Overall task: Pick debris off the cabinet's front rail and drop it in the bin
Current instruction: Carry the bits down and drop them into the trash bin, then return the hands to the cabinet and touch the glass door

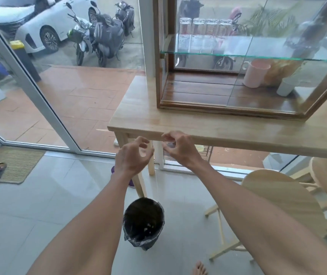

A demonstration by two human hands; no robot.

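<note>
Above a lined bin (143, 222) set below the table edge (218, 138), the left hand (133, 155) and right hand (178, 145) hover, fingers loosely curled; any debris held cannot be told.

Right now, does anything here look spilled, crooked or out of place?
Nothing is clearly spilled or damaged. The cabinet stands level on the table, and the bin stands upright on the floor, a few pale bits inside. Both hands, left and right, hover above it.

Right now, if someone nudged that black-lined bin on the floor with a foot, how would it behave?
The bin would probably slide or tip easily: it looks small, stands free on smooth floor tiles, and holds only a few scraps. Its loose liner would likely crumple.
</note>
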